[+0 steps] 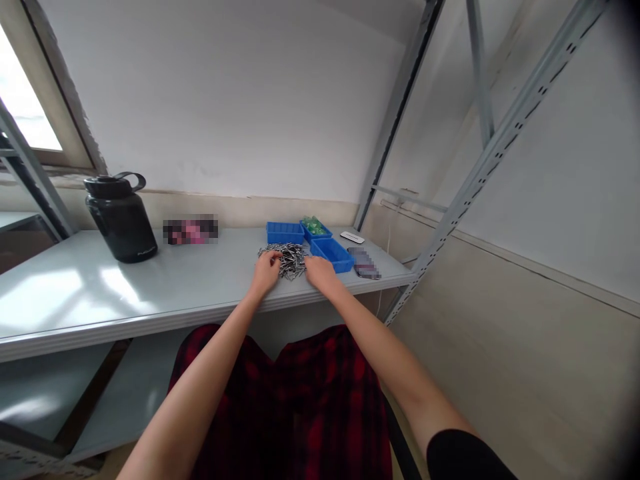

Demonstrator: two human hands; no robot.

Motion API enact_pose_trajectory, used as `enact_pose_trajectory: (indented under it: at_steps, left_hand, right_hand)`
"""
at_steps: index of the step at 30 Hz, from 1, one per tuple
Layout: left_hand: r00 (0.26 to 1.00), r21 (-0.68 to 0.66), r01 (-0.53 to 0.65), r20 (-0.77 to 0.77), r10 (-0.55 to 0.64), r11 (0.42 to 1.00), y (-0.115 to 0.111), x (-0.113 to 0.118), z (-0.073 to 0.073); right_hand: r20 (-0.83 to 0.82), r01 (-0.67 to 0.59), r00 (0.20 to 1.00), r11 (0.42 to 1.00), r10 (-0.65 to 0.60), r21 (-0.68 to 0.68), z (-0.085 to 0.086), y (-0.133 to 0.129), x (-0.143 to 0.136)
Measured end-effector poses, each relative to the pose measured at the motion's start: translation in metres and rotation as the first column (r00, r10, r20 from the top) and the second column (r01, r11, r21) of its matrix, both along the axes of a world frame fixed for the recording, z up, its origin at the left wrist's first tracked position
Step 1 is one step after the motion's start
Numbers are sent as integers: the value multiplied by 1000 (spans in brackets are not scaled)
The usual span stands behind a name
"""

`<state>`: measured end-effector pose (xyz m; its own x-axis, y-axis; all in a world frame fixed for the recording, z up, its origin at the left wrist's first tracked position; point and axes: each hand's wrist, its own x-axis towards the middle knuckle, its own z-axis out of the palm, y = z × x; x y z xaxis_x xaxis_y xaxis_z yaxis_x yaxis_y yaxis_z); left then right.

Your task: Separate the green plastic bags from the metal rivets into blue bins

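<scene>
A loose pile of thin metal pieces (pixel 291 261) lies on the grey shelf top (pixel 200 283). My left hand (pixel 267 268) touches the pile's left side, its fingers bent together; what they hold, if anything, is too small to tell. At the right side of the pile is my right hand (pixel 319 272), fingers curled, the fingertips partly hidden at the metal pieces. Just behind the pile sits a blue tray (pixel 285 233). Another blue tray (pixel 334 255) stands beyond my right hand. Between and behind these, a third blue tray (pixel 317 235) holds green items (pixel 313 225).
A large black bottle (pixel 121 220) stands at the left. Near the wall lies a blurred pink item (pixel 191 230). A white flat object (pixel 352 237) and a blurred dark item (pixel 366 263) rest at the right. Metal shelf posts (pixel 400 113) rise on both sides.
</scene>
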<state>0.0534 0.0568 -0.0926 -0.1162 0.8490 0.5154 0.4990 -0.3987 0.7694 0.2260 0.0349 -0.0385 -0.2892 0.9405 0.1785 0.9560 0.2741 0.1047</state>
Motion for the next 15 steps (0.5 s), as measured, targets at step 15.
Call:
enact_pose_trajectory:
  at_steps: [15]
  left_hand:
    - [999, 8, -12, -45, 13, 1000, 2, 2, -2]
  right_hand:
    - [-147, 41, 989, 996, -30, 77, 3, 2, -4]
